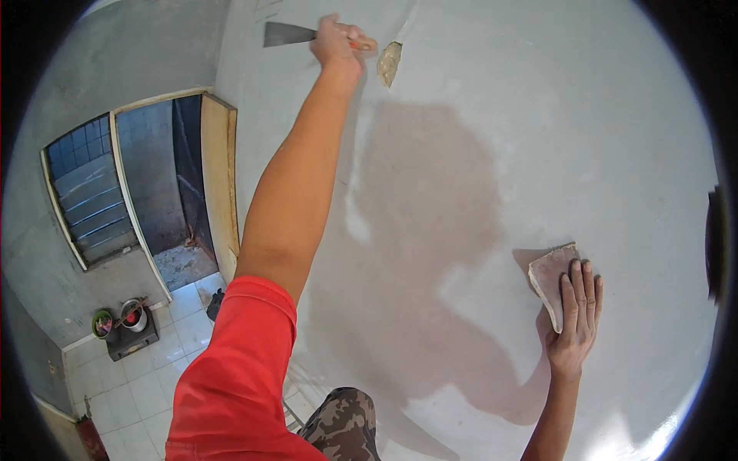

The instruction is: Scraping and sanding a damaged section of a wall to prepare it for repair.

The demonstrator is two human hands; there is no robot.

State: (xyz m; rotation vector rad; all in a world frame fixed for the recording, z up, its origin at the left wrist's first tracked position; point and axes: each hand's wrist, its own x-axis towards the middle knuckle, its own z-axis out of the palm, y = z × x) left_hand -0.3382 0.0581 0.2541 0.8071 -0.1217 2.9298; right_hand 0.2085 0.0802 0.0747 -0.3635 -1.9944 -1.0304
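High on the grey plastered wall (569,138), my left hand (332,42) grips a putty knife (288,33) by its wooden handle, its wide metal blade pointing left. Just right of that hand is a rough, beige chipped patch (389,65) with a pale line rising from it. Lower at the right, my right hand (576,315) lies with extended fingers on a folded or flat, dusty pinkish-grey square pad (547,280) with pale edges, holding it against the wall. My shadow falls across the wall between my arms.
At the left are a louvred window (92,192), an open doorway with a wooden door (218,177), and a tiled floor (131,399) carrying a dark low platform (134,346) with a green bucket (102,323) and metal pot (135,319). A dark object (215,306) is by the door.
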